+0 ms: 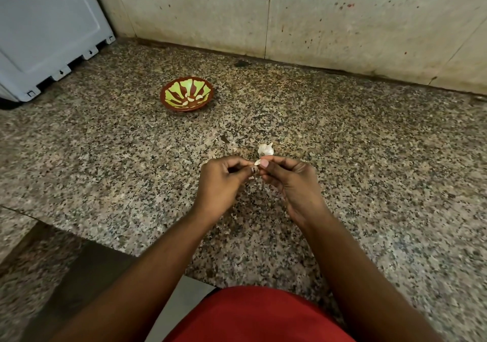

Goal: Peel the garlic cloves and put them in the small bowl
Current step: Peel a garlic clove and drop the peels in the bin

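Observation:
My left hand (220, 181) and my right hand (290, 181) meet over the middle of the counter and pinch one small garlic clove (257, 162) between their fingertips. Most of the clove is hidden by the fingers. Just beyond the hands a white piece of garlic bulb (265, 149) lies on the counter. A small brown bowl with a green and red pattern (168, 94) stands farther back and to the left, with several peeled cloves (191, 99) inside it.
The speckled granite counter (369, 157) runs back to a stained tiled wall (316, 20). A pale blue-grey plastic box (47, 33) stands at the back left corner. The counter's front edge steps down at the left near a dark ledge (79, 262). Bits of papery skin (208, 161) lie by the hands.

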